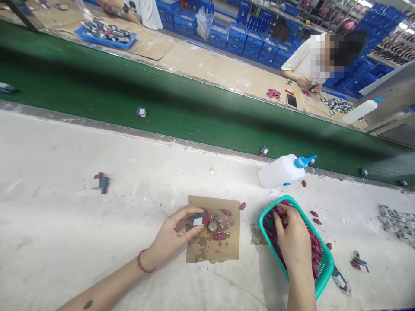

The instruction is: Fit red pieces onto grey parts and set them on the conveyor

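My left hand pinches a small dark-blue and white plastic part with a maroon piece at its right end, above a brown cardboard sheet. On the sheet lie a round metal cap, wet clear glue-like smears and a few maroon pieces. My right hand reaches into a green plastic basket of maroon pieces. Its thumb and fingers are drawn together in the pile; what lies between the tips is hidden.
A white squeeze bottle with a blue nozzle lies behind the basket. Beyond runs a green conveyor belt carrying scattered parts. Another assembled part lies left, grey pieces right. Across the belt a co-worker handles small parts.
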### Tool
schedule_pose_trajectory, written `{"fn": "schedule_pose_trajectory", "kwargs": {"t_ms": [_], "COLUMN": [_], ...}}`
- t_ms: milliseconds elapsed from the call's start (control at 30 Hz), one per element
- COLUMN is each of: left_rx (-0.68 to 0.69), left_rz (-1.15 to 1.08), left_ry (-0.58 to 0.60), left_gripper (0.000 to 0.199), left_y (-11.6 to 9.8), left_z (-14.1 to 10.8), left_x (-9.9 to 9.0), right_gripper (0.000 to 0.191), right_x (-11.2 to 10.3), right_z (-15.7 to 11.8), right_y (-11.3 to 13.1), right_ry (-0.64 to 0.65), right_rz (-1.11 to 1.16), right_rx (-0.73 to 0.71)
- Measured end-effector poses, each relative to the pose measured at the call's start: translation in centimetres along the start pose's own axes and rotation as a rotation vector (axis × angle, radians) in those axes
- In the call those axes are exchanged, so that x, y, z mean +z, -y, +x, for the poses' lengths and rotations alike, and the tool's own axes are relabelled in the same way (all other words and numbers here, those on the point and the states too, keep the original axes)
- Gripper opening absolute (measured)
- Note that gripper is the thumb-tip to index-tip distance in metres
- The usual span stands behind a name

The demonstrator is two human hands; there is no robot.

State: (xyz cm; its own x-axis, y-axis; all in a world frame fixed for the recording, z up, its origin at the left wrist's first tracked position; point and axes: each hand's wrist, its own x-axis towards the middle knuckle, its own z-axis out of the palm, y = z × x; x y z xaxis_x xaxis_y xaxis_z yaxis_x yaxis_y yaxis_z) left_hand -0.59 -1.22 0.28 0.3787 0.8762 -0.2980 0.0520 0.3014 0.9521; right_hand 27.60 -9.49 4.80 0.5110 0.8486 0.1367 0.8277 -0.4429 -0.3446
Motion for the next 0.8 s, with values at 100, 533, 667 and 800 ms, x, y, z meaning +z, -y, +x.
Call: {"fn": "schedule_pose_trajectory", "kwargs": {"t_ms": [100,533,667,800], "left_rx": [0.0,0.37,0.423,0.383], "left_rz": [0.038,0.403,0.596,0.751], "left_ry": [-0.013,-0.213,-0.301,-0.492], "left_gripper": [0.029,0.036,0.04,0.045], "left_y": [-0.7,-5.0,-6.6,-7.0], "left_z": [0.2,16.0,19.2,20.5], "left_x": [0.1,-3.0,-4.7,-7.1], "right_gripper": [0.025,0.029,0.034,0.033], "right_x": [0.9,1.7,0.8,-0.3], "right_z": [-0.1,-0.1,-0.7,-1.8], "right_y": [-0.3,-1.2,-1.1,-0.2], "right_ry": [-0.006,-0.047,-0.065,-0.063], "right_rz": [-0.071,-0.056,0.203,0.56], "right_rx": [0.009,-0.036,0.107,0.167]}}
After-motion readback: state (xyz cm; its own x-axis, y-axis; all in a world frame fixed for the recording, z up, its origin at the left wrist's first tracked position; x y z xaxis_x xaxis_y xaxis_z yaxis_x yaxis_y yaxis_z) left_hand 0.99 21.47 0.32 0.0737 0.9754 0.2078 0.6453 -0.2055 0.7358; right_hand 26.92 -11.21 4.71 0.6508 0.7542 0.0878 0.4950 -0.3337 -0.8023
